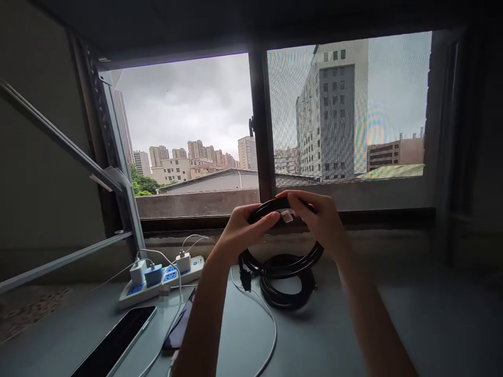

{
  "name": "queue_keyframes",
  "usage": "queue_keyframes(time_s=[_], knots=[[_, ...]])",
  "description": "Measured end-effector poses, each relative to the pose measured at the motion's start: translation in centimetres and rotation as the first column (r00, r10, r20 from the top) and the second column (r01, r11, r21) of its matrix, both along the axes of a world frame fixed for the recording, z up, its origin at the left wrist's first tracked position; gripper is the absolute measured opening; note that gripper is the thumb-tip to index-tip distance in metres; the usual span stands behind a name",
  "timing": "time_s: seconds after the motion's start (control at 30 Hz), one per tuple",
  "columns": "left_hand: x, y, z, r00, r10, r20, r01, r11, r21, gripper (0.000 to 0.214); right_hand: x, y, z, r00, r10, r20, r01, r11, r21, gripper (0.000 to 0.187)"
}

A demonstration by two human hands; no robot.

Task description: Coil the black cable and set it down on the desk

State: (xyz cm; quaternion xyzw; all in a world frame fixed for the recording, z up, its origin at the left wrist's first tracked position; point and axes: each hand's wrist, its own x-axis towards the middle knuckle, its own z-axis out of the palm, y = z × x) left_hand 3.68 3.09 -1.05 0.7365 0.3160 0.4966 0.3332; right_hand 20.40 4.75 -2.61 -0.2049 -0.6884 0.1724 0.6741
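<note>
Both hands hold up a coiled black cable [288, 271] in front of the window. My left hand [251, 225] is closed around the upper left of the loop, its thumb lying along the inner side. My right hand [314, 214] pinches the top right of the loop. Between the thumbs a small clear, whitish piece [287, 215] shows on the cable; its kind is hard to make out. A black connector [245, 279] hangs at the coil's lower left. Under the held loop, a second black coil [288, 301] rests on the table; whether the two are joined cannot be seen.
A white power strip [129, 301] with several chargers plugged in stands at the back left. One phone [118, 340] lies at the front left, another phone [178, 330] beside my left forearm. A white charging cable [273, 327] curves across the table. A metal shelf post [129, 209] rises at left.
</note>
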Motion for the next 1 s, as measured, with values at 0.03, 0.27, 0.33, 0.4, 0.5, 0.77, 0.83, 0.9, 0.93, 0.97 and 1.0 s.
queue_keyframes(time_s=[0.03,0.27,0.33,0.4,0.5,0.77,0.83,0.9,0.93,0.97,1.0], knots=[[0.2,0.0,0.0,1.0,-0.016,0.014,0.017,1.0,-0.018,0.043,0.1,0.1,0.0,1.0,-0.012,-0.005,0.012,1.0,-0.007,0.025],[2.2,-0.2,-0.3,0.987,-0.023,0.156,0.036,0.996,-0.076,0.035,1.0,0.1,-0.3,0.978,-0.136,0.159,0.136,0.991,0.006,0.037],[2.2,0.0,-0.5,0.984,-0.032,0.175,0.055,0.99,-0.128,0.036,1.0,0.0,-0.4,0.954,-0.149,0.259,0.146,0.989,0.033,0.03],[1.8,0.3,-0.6,0.977,-0.052,0.205,0.089,0.98,-0.177,0.042,0.9,-0.1,-0.5,0.94,-0.136,0.314,0.131,0.991,0.037,0.027],[1.0,0.8,-0.7,0.974,-0.064,0.218,0.109,0.973,-0.204,0.055,0.6,0.1,-0.5,0.944,-0.108,0.312,0.104,0.994,0.029,0.022],[0.8,0.7,-0.4,0.942,-0.241,0.233,0.282,0.946,-0.161,0.06,0.4,0.7,-0.3,0.985,-0.092,0.144,0.079,0.992,0.097,0.016],[0.6,0.7,-0.4,0.923,-0.301,0.24,0.342,0.927,-0.154,0.051,0.5,0.7,-0.2,0.993,-0.096,0.075,0.089,0.992,0.088,0.016],[0.2,0.7,-0.4,0.924,-0.327,0.199,0.362,0.916,-0.174,0.044,0.8,0.9,-0.1,0.993,-0.115,-0.015,0.115,0.991,0.068,0.016],[0.0,0.8,-0.4,0.932,-0.327,0.154,0.354,0.914,-0.2,0.041,0.9,0.9,0.0,0.991,-0.12,-0.064,0.124,0.991,0.059,0.017],[-0.2,0.9,-0.3,0.943,-0.318,0.098,0.332,0.914,-0.232,0.04,1.1,1.0,0.0,0.987,-0.119,-0.106,0.126,0.99,0.056,0.017],[-0.4,0.9,-0.3,0.953,-0.3,0.035,0.299,0.918,-0.262,0.039,1.2,1.0,0.1,0.983,-0.116,-0.14,0.125,0.991,0.057,0.016]])
